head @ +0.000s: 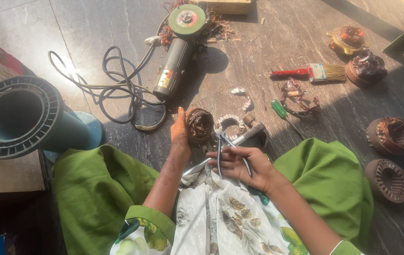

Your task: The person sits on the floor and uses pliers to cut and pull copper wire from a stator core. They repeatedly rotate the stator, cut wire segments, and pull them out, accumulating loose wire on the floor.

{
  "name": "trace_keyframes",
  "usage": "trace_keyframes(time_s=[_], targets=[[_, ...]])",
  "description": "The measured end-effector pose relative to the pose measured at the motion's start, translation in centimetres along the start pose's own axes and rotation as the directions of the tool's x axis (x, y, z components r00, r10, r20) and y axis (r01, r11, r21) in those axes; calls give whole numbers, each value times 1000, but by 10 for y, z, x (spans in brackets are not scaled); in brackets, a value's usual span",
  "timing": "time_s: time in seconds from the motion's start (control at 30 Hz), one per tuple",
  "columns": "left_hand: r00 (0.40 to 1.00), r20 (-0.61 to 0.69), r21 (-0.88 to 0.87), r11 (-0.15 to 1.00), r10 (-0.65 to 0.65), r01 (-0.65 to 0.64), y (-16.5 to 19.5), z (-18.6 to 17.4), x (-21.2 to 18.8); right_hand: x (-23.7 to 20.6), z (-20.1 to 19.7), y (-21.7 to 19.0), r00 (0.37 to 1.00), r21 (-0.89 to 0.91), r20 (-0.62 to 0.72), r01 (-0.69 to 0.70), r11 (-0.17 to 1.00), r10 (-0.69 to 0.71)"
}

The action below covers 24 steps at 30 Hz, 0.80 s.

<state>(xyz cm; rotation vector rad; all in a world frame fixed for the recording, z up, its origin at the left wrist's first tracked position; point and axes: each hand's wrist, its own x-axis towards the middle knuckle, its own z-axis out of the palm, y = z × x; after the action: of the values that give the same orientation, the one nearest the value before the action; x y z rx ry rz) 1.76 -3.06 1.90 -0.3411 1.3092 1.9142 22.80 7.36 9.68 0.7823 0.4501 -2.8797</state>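
- Left hand (179,137) grips the coil-wound motor core (199,125) on the floor (268,42).
- Right hand (242,163) holds pliers (221,146) closed at the core.
- Angle grinder (176,52) lies nearby.

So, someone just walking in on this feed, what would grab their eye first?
Probably the two hands at centre: the left hand steadies a dark wound motor coil on the floor while the right hand holds pliers beside it. Next, the angle grinder with its green disc and looped cable, up top. Then the big grey-blue ribbed spool at far left.
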Motion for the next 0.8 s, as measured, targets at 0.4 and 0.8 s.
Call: trace_keyframes(time_s=[0.4, 0.8], targets=[[1000, 2, 106, 994, 12, -12, 3, 4, 0, -17, 25, 3, 999, 58, -27, -33, 998, 34], [999, 36, 57, 998, 31, -33, 0, 2, 4, 0, -15, -6, 988, 248, 138, -103, 963, 70]])
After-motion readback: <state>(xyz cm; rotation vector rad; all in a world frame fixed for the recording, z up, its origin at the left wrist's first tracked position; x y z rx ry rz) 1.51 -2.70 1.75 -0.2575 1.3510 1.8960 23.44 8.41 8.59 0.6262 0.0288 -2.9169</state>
